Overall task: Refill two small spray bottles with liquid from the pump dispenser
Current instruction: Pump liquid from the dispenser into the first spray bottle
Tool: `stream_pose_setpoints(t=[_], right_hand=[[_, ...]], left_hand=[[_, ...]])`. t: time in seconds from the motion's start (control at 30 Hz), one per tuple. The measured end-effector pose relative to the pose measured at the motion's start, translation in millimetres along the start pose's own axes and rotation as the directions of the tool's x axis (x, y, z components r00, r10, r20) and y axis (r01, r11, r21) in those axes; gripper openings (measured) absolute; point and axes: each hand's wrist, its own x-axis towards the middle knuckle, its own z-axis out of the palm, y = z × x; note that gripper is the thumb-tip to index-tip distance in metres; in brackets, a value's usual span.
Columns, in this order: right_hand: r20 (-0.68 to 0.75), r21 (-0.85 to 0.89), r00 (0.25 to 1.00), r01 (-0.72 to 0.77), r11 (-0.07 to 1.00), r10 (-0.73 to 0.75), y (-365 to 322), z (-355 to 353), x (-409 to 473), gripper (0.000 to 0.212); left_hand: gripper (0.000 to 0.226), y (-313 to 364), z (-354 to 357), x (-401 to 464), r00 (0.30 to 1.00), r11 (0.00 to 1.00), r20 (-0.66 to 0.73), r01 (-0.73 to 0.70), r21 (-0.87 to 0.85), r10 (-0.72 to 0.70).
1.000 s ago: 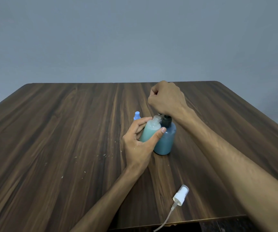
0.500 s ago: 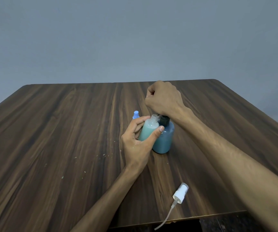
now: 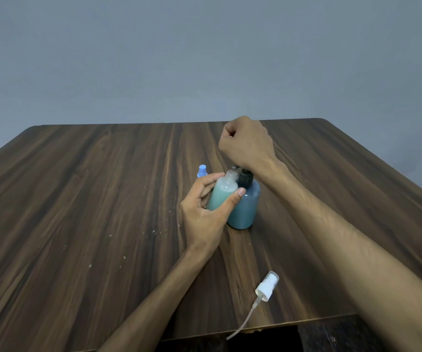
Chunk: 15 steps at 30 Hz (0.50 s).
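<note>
Right fist point(image 3: 246, 144) now higher above pump dispenser point(image 3: 244, 204); left grip point(image 3: 211, 204) round open spray bottle point(image 3: 221, 194) alongside.

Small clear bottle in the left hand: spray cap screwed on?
No. The small clear bottle has an open, bare threaded neck, and the white spray cap lies apart on the table near its front edge.

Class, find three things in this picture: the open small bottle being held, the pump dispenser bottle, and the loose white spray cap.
Small spray bottle point(image 3: 222, 196): head view, on its pale green body.
Pump dispenser point(image 3: 245, 209): head view, on its blue body.
White spray cap point(image 3: 267, 285): head view, on its white head.
</note>
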Motion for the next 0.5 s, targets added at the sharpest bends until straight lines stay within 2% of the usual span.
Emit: stream_pose_setpoints(t=[0.1,0.17,0.27,0.5], right_hand=[[-0.032,0.143,0.998,-0.04,0.989,0.045,0.5,-1.2,5.4,0.013],[-0.044,0.219,0.998,-0.04,0.975,0.05,1.6,-3.4,7.5,0.022],[-0.098,0.322,0.993,-0.026,0.946,0.06,4.1,-6.9,4.8,0.021],[-0.297,0.437,0.951,0.057,0.897,0.084,14.4,-19.9,-30.6,0.018]], left_hand=[[0.044,-1.4,0.1,-1.3,1.0,1.0,-0.007,0.011,-0.015,-0.011],[0.044,0.9,1.1,-1.1,1.0,1.0,-0.008,0.017,-0.016,-0.017],[0.044,2.5,2.2,-0.3,1.0,0.999,-0.007,0.024,-0.024,-0.024],[0.042,2.5,1.5,0.3,1.0,1.0,-0.009,-0.01,-0.008,0.01]])
